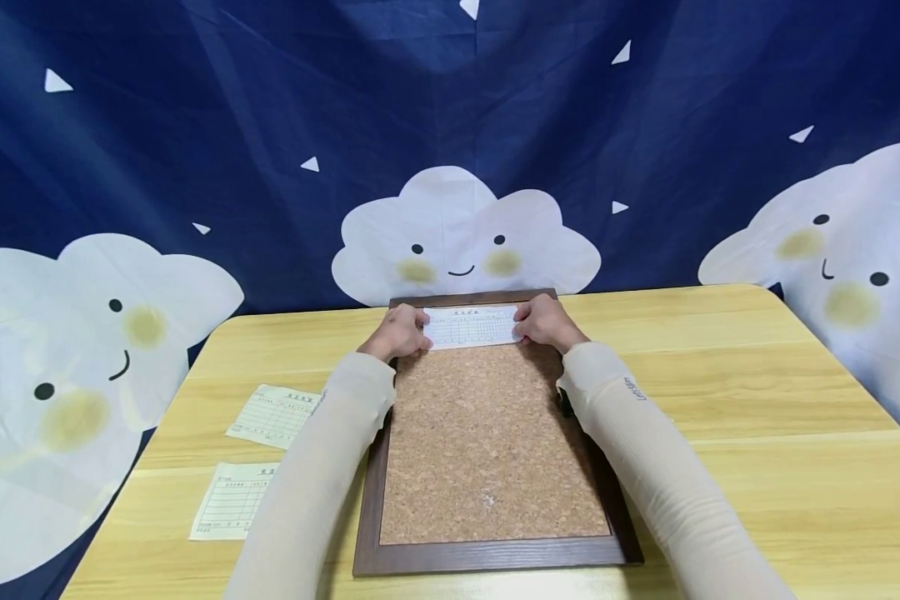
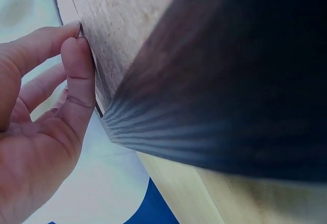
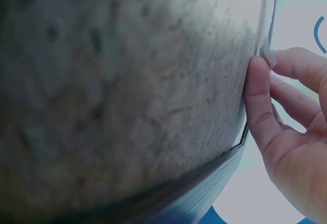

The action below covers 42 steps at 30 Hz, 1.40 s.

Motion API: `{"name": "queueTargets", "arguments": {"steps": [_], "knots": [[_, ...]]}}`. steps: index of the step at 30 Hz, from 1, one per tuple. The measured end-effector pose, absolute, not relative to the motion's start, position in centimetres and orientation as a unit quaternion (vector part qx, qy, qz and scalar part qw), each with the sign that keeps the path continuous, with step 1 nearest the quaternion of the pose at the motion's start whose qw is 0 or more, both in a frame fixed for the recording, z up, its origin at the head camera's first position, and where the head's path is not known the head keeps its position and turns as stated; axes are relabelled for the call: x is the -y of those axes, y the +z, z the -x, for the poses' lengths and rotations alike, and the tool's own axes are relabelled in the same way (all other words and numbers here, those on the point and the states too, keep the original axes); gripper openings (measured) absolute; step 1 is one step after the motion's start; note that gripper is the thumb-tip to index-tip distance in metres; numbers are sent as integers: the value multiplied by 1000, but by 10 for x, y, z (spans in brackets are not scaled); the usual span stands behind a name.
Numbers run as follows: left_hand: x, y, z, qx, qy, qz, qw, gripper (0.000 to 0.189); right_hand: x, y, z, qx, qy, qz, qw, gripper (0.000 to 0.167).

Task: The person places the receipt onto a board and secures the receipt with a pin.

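Note:
A white printed form slip [image 1: 471, 327] with a ruled table lies across the far end of a cork board [image 1: 487, 442] in a dark brown wooden frame. My left hand [image 1: 401, 330] pinches the slip's left end between thumb and fingers; in the left wrist view the thumb [image 2: 79, 66] is close against the cork. At the slip's right end, my right hand [image 1: 544, 322] pinches it the same way, and the right wrist view shows the paper edge [image 3: 267, 54] bent up between thumb and forefinger. Both wrists pass over the board's side rails.
Two pale greenish printed slips lie on the wooden table left of the board: one farther back [image 1: 270, 415], one nearer [image 1: 232, 500] and partly covered by the left sleeve [image 1: 307, 483]. A blue curtain [image 1: 270, 125] with smiling clouds hangs behind the table.

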<state>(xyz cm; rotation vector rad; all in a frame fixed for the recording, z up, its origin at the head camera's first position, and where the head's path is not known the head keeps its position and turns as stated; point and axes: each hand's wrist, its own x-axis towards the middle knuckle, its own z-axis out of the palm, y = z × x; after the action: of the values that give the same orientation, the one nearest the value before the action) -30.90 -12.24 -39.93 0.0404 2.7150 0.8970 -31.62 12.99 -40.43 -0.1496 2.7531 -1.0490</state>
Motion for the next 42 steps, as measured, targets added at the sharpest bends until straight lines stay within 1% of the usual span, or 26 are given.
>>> {"name": "queueTargets", "arguments": {"steps": [11, 26, 36, 42], "knots": [[122, -399, 309, -946, 293, -30, 136, 50, -127, -402, 316, -933, -343, 33, 106, 27], [123, -398, 308, -948, 287, -35, 130, 48, -125, -402, 316, -936, -334, 24, 105, 27], [122, -396, 307, -958, 252, -56, 122, 46, -126, -402, 315, -946, -307, 42, 91, 30], [122, -396, 306, -958, 256, -64, 115, 45, -125, -402, 314, -940, -323, 32, 101, 29]]}}
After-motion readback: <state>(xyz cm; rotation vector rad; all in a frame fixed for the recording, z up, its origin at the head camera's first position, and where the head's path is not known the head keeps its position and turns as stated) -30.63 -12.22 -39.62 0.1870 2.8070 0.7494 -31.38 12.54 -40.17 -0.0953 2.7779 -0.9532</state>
